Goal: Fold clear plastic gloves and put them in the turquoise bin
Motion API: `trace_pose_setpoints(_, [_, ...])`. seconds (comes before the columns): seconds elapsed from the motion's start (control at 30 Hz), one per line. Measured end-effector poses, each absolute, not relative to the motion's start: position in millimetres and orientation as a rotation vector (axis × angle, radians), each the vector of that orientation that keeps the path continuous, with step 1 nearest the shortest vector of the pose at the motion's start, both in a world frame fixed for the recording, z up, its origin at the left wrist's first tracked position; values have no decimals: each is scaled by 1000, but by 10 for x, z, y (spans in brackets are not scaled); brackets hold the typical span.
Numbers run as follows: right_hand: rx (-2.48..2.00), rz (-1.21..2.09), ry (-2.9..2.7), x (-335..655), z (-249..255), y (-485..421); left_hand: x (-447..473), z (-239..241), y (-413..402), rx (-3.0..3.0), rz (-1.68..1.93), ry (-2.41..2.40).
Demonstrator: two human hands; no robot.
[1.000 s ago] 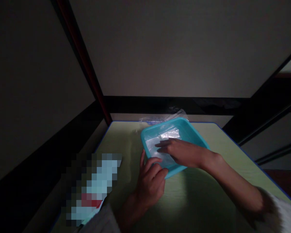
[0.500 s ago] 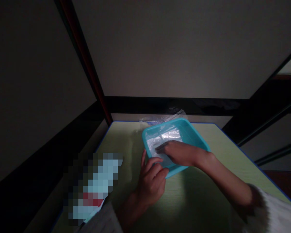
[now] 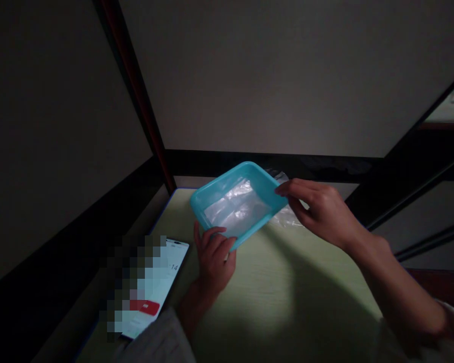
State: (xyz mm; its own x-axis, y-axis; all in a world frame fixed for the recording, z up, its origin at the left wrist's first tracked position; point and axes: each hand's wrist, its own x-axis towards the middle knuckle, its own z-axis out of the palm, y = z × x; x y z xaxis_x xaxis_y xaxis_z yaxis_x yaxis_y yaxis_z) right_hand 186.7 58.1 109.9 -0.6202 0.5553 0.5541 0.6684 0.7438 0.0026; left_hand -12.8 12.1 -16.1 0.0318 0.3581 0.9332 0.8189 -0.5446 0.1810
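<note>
A turquoise plastic tray [image 3: 212, 187] with raised sides is held tilted above the table. Shiny clear plastic [image 3: 234, 206] lies over its bottom. My left hand [image 3: 215, 257] grips the front-left rim, fingertips over the edge and inside. At the right corner, my right hand [image 3: 321, 209] has its fingers closed on the tray's rim; the thumb is partly hidden. More crinkled clear plastic [image 3: 285, 217] shows behind and below that corner, close to my right fingers. Whether it joins the plastic inside, I cannot tell.
A phone with a lit screen [image 3: 162, 277] lies at the table's left side, partly blurred out. The pale yellow-green table [image 3: 265, 302] has a blue edge. Grey panels [image 3: 265, 75] with dark trim stand behind and to the left.
My right hand has come out of the tray and moved to its right corner. The tray has shifted left and up and turned, carried along by my left hand.
</note>
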Motion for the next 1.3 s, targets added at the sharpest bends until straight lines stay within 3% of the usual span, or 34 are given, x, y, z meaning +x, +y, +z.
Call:
trace_pose_setpoints(0.53, [-1326, -4, -2614, 2088, 420, 703, -476, -279, 463, -1564, -1395, -1559])
trace_pose_setpoints(1.3, [-1444, -80, -2686, 2009, 10, 793, -494, -281, 517, -1629, -1270, -1596])
